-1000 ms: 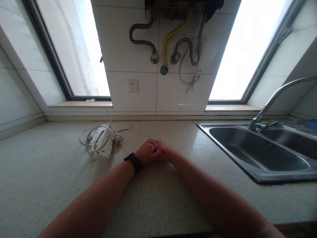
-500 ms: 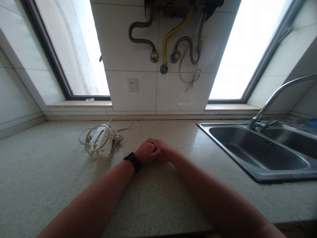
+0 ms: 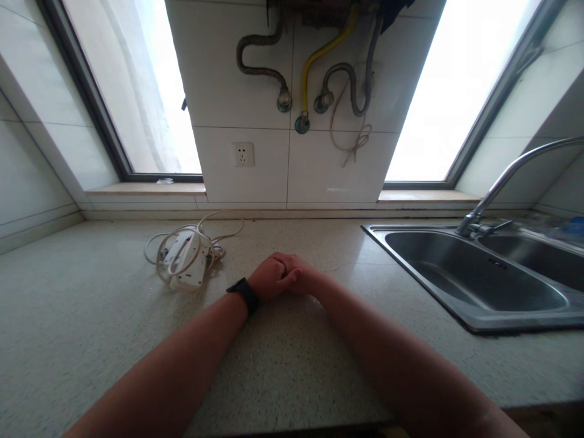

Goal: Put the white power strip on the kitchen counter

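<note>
Wore a broad, plain black band (image 3: 249,297) with a flat, dark, watch-like case (image 3: 236,285) round the left wrist (image 3: 256,283), and went bare over left hand (image 3: 268,280), right hand (image 3: 303,269) and both visible forearms (image 3: 182,359).

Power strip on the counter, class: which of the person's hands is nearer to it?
Left. The left hand lies to the right of the power strip; the right hand, clasped with the left, is farther right.

A tiled wall (image 3: 219,109) fills the upper centre, between a dark-framed window (image 3: 132,85) at upper left and a second window (image 3: 451,91) at upper right, both glowing white. A speckled counter (image 3: 86,328) spans the lower frame, a metal sink (image 3: 483,320) set in at right.
</note>
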Demonstrator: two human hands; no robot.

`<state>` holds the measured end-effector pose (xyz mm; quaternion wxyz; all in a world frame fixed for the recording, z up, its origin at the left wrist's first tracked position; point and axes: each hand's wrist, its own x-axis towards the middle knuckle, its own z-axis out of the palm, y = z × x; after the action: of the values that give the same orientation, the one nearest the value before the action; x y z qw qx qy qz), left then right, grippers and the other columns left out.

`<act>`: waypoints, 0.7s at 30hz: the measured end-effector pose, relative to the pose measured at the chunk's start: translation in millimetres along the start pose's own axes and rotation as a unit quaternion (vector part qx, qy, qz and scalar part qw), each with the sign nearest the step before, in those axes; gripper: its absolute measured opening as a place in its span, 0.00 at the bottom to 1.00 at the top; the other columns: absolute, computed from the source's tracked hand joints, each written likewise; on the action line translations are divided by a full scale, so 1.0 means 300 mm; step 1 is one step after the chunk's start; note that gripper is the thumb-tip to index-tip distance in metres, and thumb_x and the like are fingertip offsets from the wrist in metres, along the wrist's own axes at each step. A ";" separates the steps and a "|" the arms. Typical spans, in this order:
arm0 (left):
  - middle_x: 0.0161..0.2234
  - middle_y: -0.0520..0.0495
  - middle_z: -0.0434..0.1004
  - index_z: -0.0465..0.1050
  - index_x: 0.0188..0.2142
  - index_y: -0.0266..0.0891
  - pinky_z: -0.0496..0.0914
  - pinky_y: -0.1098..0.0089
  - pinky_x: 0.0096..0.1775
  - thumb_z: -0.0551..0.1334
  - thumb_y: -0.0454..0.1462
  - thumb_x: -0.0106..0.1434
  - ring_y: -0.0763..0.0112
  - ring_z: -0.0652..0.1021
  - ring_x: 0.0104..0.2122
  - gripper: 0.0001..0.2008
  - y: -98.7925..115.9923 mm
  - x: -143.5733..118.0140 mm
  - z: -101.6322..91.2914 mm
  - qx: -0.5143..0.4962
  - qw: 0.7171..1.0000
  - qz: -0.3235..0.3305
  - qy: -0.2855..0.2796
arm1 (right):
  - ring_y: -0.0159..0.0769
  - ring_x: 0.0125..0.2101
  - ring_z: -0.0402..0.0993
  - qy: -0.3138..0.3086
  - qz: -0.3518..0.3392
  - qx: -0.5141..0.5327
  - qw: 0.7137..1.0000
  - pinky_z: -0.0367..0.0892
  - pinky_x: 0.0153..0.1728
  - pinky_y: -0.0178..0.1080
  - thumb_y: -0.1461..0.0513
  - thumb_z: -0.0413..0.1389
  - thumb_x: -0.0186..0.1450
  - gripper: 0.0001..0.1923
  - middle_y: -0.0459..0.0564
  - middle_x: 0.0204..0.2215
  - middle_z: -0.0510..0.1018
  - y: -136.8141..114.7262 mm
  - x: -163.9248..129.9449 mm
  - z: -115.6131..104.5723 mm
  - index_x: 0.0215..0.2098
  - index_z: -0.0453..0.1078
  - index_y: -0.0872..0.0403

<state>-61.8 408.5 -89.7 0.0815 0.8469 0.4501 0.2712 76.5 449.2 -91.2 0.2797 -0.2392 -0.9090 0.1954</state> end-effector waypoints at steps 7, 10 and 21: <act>0.18 0.48 0.65 0.64 0.16 0.37 0.61 0.69 0.29 0.49 0.51 0.68 0.73 0.66 0.21 0.29 -0.001 0.000 0.001 0.004 1.000 0.004 0.006 | 0.41 0.39 0.75 -0.007 0.021 -0.001 1.000 0.67 0.38 0.37 0.69 0.58 0.53 0.19 0.50 0.38 0.79 -0.020 0.000 -0.012 0.43 0.70 0.54; 0.18 0.48 0.65 0.63 0.16 0.37 0.61 0.68 0.30 0.50 0.50 0.67 0.72 0.66 0.22 0.28 0.001 0.000 -0.001 0.005 1.000 0.013 0.014 | 0.40 0.39 0.75 -0.011 0.027 0.003 1.000 0.67 0.39 0.36 0.69 0.57 0.53 0.18 0.49 0.39 0.79 -0.025 0.000 -0.015 0.42 0.70 0.52; 0.18 0.48 0.65 0.64 0.16 0.37 0.61 0.69 0.30 0.49 0.51 0.67 0.73 0.66 0.22 0.29 -0.001 0.000 0.000 0.000 1.000 0.013 0.011 | 0.42 0.39 0.76 -0.007 0.024 -0.003 1.000 0.67 0.37 0.36 0.68 0.58 0.53 0.18 0.49 0.38 0.79 -0.016 0.000 -0.011 0.42 0.70 0.52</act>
<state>-62.2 408.6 -89.8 0.0727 0.8498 0.4398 0.2813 76.9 446.0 -86.4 0.2679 -0.2609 -0.9054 0.2013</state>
